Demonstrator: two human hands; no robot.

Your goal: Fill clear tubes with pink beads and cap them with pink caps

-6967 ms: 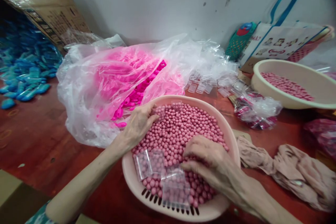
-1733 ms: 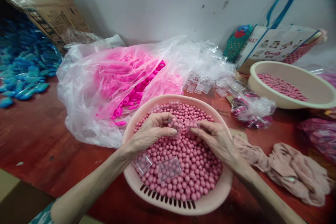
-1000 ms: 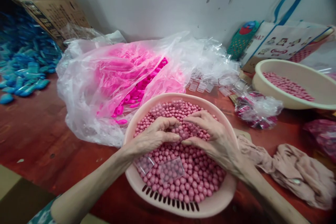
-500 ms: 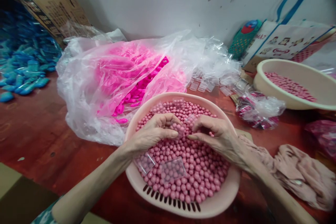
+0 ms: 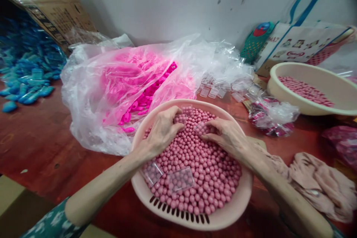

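A pale pink plastic basket (image 5: 228,221) full of round pink beads (image 5: 200,178) sits in front of me. My left hand (image 5: 164,128) is over its far left part, thumb and fingers closed on a small clear plastic case (image 5: 180,119). Over the right side, my right hand (image 5: 227,135) pinches another clear case (image 5: 201,128) just above the beads. Pink beads show in or through both cases; I cannot tell which. Nearer to me, a flat clear case (image 5: 181,179) and a second clear piece (image 5: 153,173) lie on the beads.
Behind the basket, a plastic bag (image 5: 83,119) holds bright pink pieces (image 5: 142,98), beside clear plastic pieces (image 5: 213,91). Blue pieces (image 5: 30,81) lie left by a cardboard box (image 5: 64,11). To the right are a cream bowl (image 5: 306,109) of beads and a crumpled cloth (image 5: 320,182).
My left hand has moved away from the right one, up and to the left, with its clear case. My right hand has shifted slightly left, its fingers now nearer together on its case.
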